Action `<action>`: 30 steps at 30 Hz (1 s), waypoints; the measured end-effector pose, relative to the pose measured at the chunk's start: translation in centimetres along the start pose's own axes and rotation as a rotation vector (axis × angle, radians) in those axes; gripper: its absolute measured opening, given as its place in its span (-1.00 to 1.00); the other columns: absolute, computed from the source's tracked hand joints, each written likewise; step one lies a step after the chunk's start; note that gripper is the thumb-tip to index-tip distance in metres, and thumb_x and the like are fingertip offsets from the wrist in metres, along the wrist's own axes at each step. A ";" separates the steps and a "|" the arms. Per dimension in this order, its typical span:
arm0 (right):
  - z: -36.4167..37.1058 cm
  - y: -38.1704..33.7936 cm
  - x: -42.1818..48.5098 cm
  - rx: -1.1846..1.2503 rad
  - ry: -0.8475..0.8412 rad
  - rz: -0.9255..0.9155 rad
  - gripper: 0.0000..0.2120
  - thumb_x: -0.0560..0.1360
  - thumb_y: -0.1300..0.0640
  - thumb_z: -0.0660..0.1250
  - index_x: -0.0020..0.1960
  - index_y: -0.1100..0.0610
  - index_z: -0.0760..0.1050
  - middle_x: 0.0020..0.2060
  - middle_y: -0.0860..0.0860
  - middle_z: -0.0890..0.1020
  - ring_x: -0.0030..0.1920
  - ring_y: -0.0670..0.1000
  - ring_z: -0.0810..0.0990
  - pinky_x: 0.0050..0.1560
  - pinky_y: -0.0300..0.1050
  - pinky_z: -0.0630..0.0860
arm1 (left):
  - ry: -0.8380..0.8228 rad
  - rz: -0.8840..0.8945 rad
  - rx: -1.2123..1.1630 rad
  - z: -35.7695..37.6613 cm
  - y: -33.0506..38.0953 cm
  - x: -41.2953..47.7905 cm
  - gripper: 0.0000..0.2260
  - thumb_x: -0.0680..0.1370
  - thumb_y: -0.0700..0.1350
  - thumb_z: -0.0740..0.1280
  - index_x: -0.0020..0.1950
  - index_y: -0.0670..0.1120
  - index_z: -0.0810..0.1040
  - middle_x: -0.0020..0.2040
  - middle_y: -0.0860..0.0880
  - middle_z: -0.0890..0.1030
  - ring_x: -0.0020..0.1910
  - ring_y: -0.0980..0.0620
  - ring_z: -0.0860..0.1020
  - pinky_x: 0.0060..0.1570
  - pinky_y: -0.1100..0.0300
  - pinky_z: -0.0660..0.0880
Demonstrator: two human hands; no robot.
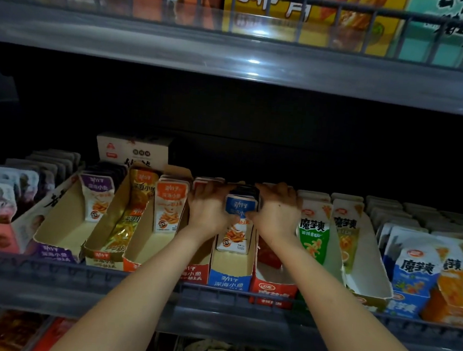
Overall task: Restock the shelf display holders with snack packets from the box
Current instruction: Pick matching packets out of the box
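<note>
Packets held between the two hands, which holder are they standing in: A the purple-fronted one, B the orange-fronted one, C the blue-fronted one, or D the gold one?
C: the left hand and right hand grip the blue-topped packets, which stand in the blue-fronted holder.

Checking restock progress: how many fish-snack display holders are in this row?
5: purple holder, gold holder, orange holder, red holder behind the left arm, blue holder, where left hand and right hand grip blue packets. Others may be hidden.
</note>
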State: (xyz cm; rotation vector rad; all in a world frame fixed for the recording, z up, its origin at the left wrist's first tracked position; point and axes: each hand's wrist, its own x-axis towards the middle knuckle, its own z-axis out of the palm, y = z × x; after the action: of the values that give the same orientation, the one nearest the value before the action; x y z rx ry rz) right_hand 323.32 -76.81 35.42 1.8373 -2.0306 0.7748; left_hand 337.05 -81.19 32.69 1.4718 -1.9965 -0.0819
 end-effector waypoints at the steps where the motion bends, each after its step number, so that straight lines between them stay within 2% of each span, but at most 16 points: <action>1: -0.2 0.1 -0.1 -0.003 -0.014 0.002 -0.53 0.41 -0.08 0.41 0.30 -0.06 0.47 0.24 0.09 0.45 0.27 0.16 0.35 0.22 -0.01 0.27 | -0.012 0.011 0.044 -0.2 0.2 0.0 -0.34 0.42 0.11 0.43 0.47 0.12 0.25 0.47 -0.05 0.26 0.47 -0.13 0.14 0.42 -0.08 0.14; 6: -0.3 0.3 -0.3 0.011 -0.033 -0.004 -0.57 0.42 -0.12 0.39 0.27 -0.07 0.51 0.24 0.07 0.44 0.29 0.13 0.34 0.21 -0.04 0.26 | 0.002 0.025 0.080 0.0 0.1 0.1 -0.34 0.42 0.15 0.42 0.47 0.12 0.25 0.48 -0.02 0.24 0.47 -0.10 0.12 0.43 0.00 0.10; 9: -0.3 0.3 -0.4 0.059 -0.011 -0.022 -0.55 0.38 -0.08 0.44 0.25 -0.05 0.53 0.23 0.10 0.47 0.28 0.17 0.36 0.21 0.00 0.30 | 0.011 0.019 0.036 0.2 -0.1 0.1 -0.28 0.40 0.17 0.43 0.49 0.11 0.23 0.48 -0.05 0.25 0.47 -0.11 0.13 0.42 -0.03 0.13; 12: -0.2 0.3 -0.7 0.125 0.047 -0.011 -0.57 0.34 -0.05 0.49 0.19 -0.01 0.58 0.12 0.10 0.55 0.21 0.17 0.45 0.11 0.02 0.41 | -0.036 -0.005 -0.028 0.7 -0.8 0.2 -0.19 0.36 0.21 0.44 0.51 0.11 0.14 0.47 -0.07 0.25 0.47 -0.13 0.16 0.38 -0.10 0.21; 15: -0.5 0.5 -1.4 0.138 0.028 0.006 -0.67 0.43 -0.10 0.42 0.15 -0.02 0.58 -0.01 0.01 0.62 0.05 0.06 0.55 0.03 -0.05 0.45 | -0.045 -0.010 -0.064 0.7 -1.1 0.0 -0.18 0.35 0.23 0.43 0.51 0.11 0.12 0.43 -0.07 0.33 0.44 -0.13 0.24 0.33 -0.11 0.29; 17: -0.8 0.6 -1.9 0.157 0.049 0.000 -0.67 0.45 -0.11 0.39 0.18 -0.05 0.56 -0.01 -0.03 0.63 0.03 0.02 0.56 0.01 -0.07 0.39 | -0.030 0.005 -0.068 0.4 -0.9 -0.4 -0.22 0.37 0.17 0.46 0.50 0.07 0.18 0.36 -0.06 0.42 0.38 -0.11 0.33 0.28 -0.06 0.35; 19: -1.4 0.8 -2.5 0.154 0.072 0.003 -0.64 0.45 -0.12 0.39 0.22 -0.09 0.53 0.02 -0.03 0.62 0.07 0.04 0.53 0.04 -0.06 0.34 | -0.012 -0.006 -0.099 -0.1 -0.8 -0.9 -0.29 0.38 0.16 0.46 0.45 0.06 0.25 0.22 -0.03 0.54 0.24 -0.09 0.48 0.19 -0.01 0.42; 23: -3.2 1.7 -4.9 0.207 0.032 0.047 -0.60 0.45 -0.10 0.39 0.25 -0.05 0.51 0.10 0.04 0.53 0.17 0.08 0.44 0.13 -0.08 0.27 | 0.046 -0.115 -0.081 -2.1 0.1 -2.9 -0.40 0.39 0.15 0.46 0.35 -0.02 0.39 0.20 -0.09 0.54 0.23 -0.13 0.43 0.18 0.02 0.37; 27: -5.6 3.3 -10.0 0.327 0.057 0.023 -0.64 0.38 0.00 0.48 0.16 0.01 0.59 0.02 0.02 0.58 0.06 0.06 0.53 0.08 -0.03 0.41 | 0.113 -0.053 -0.292 -4.3 1.7 -7.6 -0.51 0.41 -0.01 0.49 0.29 -0.05 0.46 0.21 -0.05 0.53 0.22 -0.06 0.44 0.18 0.02 0.41; 29: -6.7 4.4 -13.0 0.396 0.046 0.010 -0.66 0.35 0.04 0.52 0.11 0.03 0.61 -0.05 -0.01 0.58 -0.01 0.03 0.55 0.03 0.02 0.48 | 0.083 -0.035 -0.379 -4.9 2.4 -10.6 -0.57 0.43 -0.05 0.48 0.26 -0.02 0.48 0.20 0.01 0.53 0.20 0.01 0.47 0.18 0.05 0.44; 30: -7.3 5.0 -14.6 0.430 0.024 0.016 -0.67 0.35 0.05 0.52 0.10 0.03 0.61 -0.07 -0.04 0.56 -0.04 -0.01 0.54 0.02 -0.02 0.49 | 0.053 -0.032 -0.414 -5.1 2.9 -12.3 -0.62 0.44 -0.06 0.47 0.24 -0.01 0.50 0.16 0.04 0.53 0.17 0.05 0.48 0.15 0.11 0.45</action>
State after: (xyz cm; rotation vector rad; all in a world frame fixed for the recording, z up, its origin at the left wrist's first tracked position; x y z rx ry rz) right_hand 319.45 -60.43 32.29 2.0122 -1.9785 1.3156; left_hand 339.34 -67.78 32.27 1.2235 -1.7807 -0.4384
